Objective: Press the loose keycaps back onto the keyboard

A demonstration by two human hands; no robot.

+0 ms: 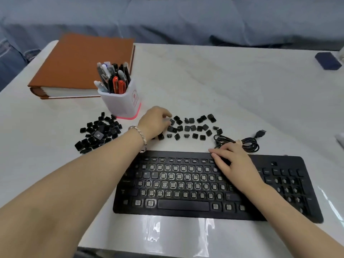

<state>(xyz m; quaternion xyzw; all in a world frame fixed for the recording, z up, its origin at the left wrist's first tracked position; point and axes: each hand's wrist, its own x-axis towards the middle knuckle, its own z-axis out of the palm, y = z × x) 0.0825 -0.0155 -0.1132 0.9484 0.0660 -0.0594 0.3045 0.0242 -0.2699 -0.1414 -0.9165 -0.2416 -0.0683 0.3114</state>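
Observation:
A black keyboard (186, 205) lies near the table's front edge, most of its key sockets bare; a few caps such as W and E and the space bar are on. Loose black keycaps (193, 127) are spread in rows behind it, and a heap of keycaps (98, 133) lies further left. My left hand (154, 121) reaches over the left end of the spread rows, fingers curled down onto a keycap there. My right hand (234, 164) rests flat on the keyboard's upper right part, fingers straight.
A white pen holder (122, 105) full of pens stands behind the keycaps. A brown book (80, 66) lies at the back left. The keyboard's coiled cable (242, 142) with its USB plug lies behind my right hand. A dark blue object (327, 60) sits far right.

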